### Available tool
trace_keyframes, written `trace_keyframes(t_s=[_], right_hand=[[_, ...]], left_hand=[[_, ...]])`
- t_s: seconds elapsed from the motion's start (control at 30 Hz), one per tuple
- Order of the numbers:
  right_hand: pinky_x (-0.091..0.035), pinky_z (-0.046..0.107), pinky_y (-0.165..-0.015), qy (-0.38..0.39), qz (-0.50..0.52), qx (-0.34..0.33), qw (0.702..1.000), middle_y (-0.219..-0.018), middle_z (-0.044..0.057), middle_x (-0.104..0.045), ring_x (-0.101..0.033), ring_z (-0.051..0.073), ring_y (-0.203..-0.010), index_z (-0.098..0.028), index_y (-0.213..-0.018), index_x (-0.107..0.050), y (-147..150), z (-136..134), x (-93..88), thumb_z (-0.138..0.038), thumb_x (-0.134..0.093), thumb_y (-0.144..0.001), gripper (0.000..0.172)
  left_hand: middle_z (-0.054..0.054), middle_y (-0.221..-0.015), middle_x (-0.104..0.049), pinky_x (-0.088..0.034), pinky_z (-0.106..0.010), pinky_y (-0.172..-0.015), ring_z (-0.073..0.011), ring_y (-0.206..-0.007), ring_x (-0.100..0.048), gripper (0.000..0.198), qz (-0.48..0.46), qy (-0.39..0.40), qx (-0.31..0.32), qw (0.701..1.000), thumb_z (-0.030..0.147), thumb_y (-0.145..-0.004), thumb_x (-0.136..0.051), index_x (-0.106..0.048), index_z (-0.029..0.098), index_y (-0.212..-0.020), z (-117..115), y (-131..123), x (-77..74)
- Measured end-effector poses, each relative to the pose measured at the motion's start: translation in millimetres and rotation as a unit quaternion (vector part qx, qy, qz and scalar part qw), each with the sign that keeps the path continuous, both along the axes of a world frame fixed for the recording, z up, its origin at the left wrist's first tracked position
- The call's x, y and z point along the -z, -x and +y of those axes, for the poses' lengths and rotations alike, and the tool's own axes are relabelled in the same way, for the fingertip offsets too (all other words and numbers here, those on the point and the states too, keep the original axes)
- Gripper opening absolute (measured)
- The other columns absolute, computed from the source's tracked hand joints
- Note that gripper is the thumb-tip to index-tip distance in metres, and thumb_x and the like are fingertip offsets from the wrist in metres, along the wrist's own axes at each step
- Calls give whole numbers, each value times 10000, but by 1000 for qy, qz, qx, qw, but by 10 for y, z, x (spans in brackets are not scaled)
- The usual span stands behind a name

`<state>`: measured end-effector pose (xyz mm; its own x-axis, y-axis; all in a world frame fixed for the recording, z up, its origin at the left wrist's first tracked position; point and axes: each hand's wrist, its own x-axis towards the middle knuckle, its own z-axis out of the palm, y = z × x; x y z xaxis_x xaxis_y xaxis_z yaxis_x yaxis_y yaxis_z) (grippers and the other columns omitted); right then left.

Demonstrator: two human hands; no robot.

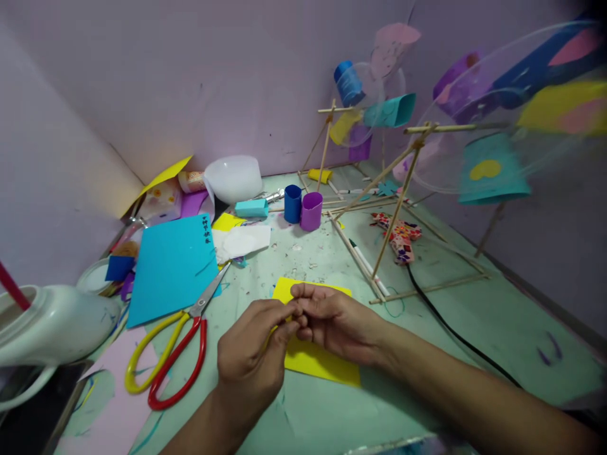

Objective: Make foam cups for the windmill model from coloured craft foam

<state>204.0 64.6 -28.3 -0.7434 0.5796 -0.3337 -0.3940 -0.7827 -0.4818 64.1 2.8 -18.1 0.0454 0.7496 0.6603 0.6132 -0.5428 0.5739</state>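
Note:
My left hand (pixel 256 354) and my right hand (pixel 341 325) meet fingertip to fingertip over a yellow sheet of paper (pixel 327 368). Both are closed in a pinch; whatever sits between the fingertips is too small or hidden to make out. The yellow sheet lies on the table beneath them, partly covered. To the left rest scissors (pixel 198 309) with one yellow and one red handle, blades spread slightly, tips on the far side. Beyond my fingers stand a blue paper cup (pixel 293 205) and a purple paper cup (pixel 312 212), side by side.
Wheels with paper cups hang on a stick frame (pixel 393 237) at the right. A black cord (pixel 455 332) runs from a patterned cloth piece (pixel 401 237). A blue sheet (pixel 171 272), pink paper (pixel 118 392) and a white teapot (pixel 66 322) are at the left.

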Motion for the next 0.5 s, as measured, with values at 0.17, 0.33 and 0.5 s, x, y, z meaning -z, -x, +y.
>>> trace_keyframes(t_s=[0.17,0.33,0.5], right_hand=[[-486,181,-665,-19,40,2,999,-734,4,-669,-630,75,-641,-123,-859,-602,38,-74,51,-133,-778,-621,296],[-491,216,-766,-74,44,1,996,-840,32,-687,-660,96,-740,-126,-900,-614,31,-89,-15,-159,-782,-632,318],[-470,273,-840,-203,6,16,979,-941,45,-668,-628,124,-883,-167,-925,-619,18,-66,-59,-221,-733,-695,262]], left_hand=[[-11,-771,-625,-486,-168,-676,-83,-725,-599,185,36,-37,-40,998,-19,-755,-583,-615,146,-832,-3,78,29],[-2,-710,-549,-438,-194,-608,-94,-679,-532,147,63,1,-64,996,27,-807,-511,-503,163,-752,32,139,1],[3,-693,-462,-391,-229,-575,-108,-648,-461,177,9,67,-28,997,85,-862,-409,-417,186,-717,39,153,-21]])
